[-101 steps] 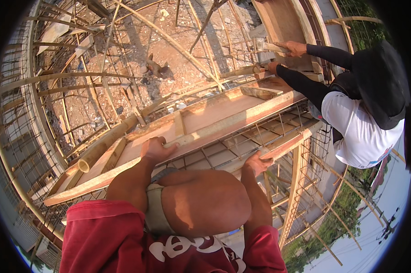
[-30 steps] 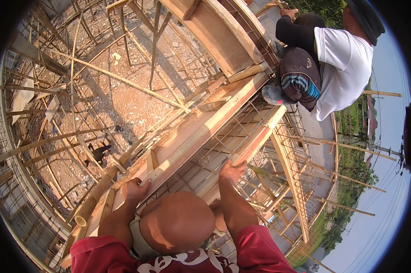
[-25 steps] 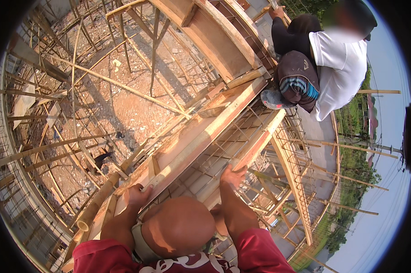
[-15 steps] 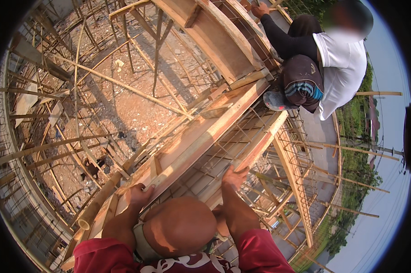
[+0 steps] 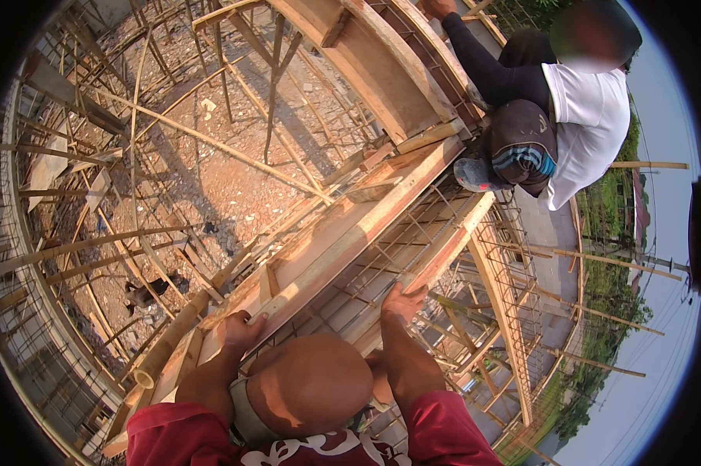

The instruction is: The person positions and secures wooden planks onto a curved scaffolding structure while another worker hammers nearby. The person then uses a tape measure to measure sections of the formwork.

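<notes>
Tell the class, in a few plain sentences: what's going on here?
On a building site, a person has the left hand on the near edge of a long wooden trough and the right hand on a timber beam beside it. Steel bars show in the gap between them. Near the trough's far end, a co-worker in a white shirt crouches, one arm stretched toward the picture's top edge; what that hand is doing can't be made out.

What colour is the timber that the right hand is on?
The timber is pale tan with a pinkish side face, seen in the head view.
</notes>
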Available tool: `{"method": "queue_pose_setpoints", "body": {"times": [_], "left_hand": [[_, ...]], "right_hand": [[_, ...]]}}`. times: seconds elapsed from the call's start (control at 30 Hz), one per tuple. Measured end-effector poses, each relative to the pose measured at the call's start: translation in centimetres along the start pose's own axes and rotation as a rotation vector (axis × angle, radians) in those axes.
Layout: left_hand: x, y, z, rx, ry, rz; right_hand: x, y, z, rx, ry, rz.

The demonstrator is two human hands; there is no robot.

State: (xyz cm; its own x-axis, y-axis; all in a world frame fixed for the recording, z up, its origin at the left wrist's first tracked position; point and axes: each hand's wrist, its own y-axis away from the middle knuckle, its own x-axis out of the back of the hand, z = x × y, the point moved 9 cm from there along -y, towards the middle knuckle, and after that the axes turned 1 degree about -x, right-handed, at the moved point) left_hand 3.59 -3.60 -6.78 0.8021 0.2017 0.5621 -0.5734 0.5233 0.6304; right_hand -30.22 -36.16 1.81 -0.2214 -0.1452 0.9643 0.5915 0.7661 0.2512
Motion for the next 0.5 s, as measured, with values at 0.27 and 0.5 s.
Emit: {"method": "queue_pose_setpoints", "body": {"times": [0.27, 0.5], "left_hand": [[0.9, 0.4, 1.3, -0.004, 0.038, 0.009], [1.1, 0.5, 1.1, 0.061, -0.082, 0.001]], "right_hand": [[-0.6, -0.7, 0.5, 0.012, 0.010, 0.031], [-0.6, -0.8, 0.6, 0.031, 0.004, 0.063]]}}
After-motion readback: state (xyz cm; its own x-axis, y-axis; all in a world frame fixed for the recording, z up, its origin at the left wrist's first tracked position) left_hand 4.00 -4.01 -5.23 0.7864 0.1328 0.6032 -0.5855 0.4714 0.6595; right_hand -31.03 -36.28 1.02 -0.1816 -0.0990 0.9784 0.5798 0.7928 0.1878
